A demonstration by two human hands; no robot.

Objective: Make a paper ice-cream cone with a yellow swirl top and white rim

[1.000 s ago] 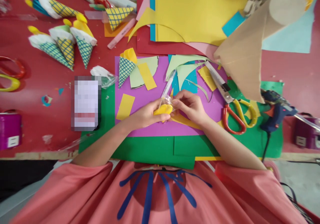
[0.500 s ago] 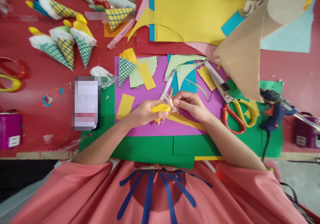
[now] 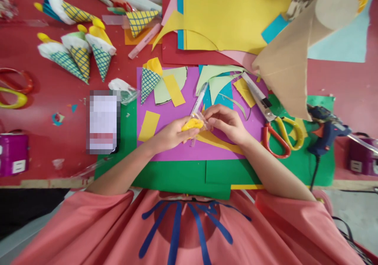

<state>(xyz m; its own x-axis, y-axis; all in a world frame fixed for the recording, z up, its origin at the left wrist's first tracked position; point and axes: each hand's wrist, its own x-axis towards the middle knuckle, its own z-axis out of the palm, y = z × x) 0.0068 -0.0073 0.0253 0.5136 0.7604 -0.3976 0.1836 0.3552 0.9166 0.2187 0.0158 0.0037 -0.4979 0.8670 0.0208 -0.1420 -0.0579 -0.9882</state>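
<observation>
My left hand (image 3: 173, 134) is closed around a soft yellow lump (image 3: 192, 124) that looks like modelling clay. A clear plastic wrapper (image 3: 203, 120) surrounds the lump's right end, and another bit of it hangs below the fingers. At that right end, my right hand (image 3: 226, 124) has its fingers curled and pinched on the wrapper; the fingertips are partly hidden. Both hands are over a purple sheet (image 3: 174, 152). Just above them lies a white pen (image 3: 199, 99). A curved yellow paper strip (image 3: 220, 143) passes under the right hand.
Scissors (image 3: 277, 127) and a blue glue gun (image 3: 327, 133) lie to the right, beside a brown paper cone (image 3: 291, 68). Left are a phone (image 3: 103, 119) and several decorated paper cones (image 3: 102, 56). Pale green scraps (image 3: 220, 80) and a yellow sheet (image 3: 236, 13) lie farther back.
The yellow lump has shifted slightly up and right in my left hand, whose fingers have moved around it. My right hand stays at the wrapper's end. The view has moved slightly.
</observation>
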